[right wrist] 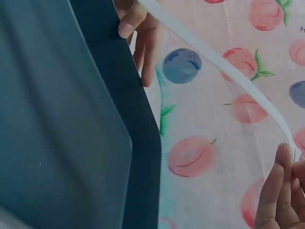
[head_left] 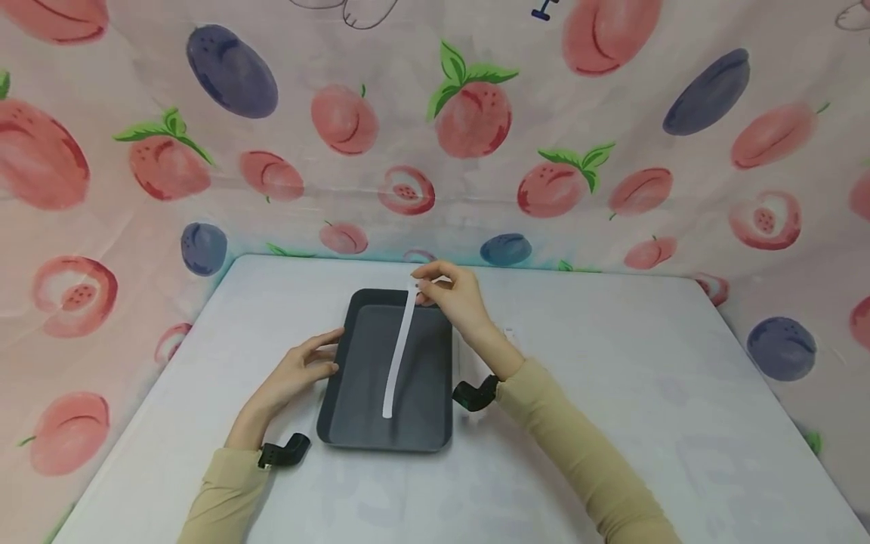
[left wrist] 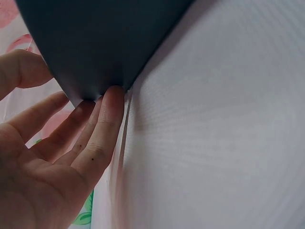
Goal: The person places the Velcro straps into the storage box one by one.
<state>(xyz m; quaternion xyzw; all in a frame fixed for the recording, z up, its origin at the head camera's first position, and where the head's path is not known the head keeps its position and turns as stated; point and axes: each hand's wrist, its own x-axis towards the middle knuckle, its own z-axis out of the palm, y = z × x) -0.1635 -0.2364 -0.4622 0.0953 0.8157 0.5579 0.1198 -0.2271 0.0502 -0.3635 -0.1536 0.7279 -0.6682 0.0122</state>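
Running lengthwise over the dark grey tray [head_left: 424,378] is this skinny white strip [head_left: 399,347], top end up by the tray's far edge, bottom end over the near half. Can't tell from where I'm standing if that bottom end touches the tray floor.

Right hand [head_left: 451,291] has the top end in a close pinch, thumb and fingers together with hardly any gap, and the strip bows gently away from there. Imo a light pinch right at the tip is the way to go. It looks bendy, so too much squeeze or twist would probably kink it or swing it sideways.

Left hand [head_left: 299,370] is way looser: fingers spread and mostly straight, touching the tray's left wall without clutching anything. Decent spot, I reckon. Just enough pressure to steady the tray, not so much that it skids on the white table [head_left: 612,363].

One thing I'd watch: there's a black gadget [head_left: 285,451] on the left wrist and its twin [head_left: 477,394] on the right, right beside the tray. Easy to bump the rim, so elbow out a bit. Fruit-print cloth [head_left: 476,181] hangs behind it all.
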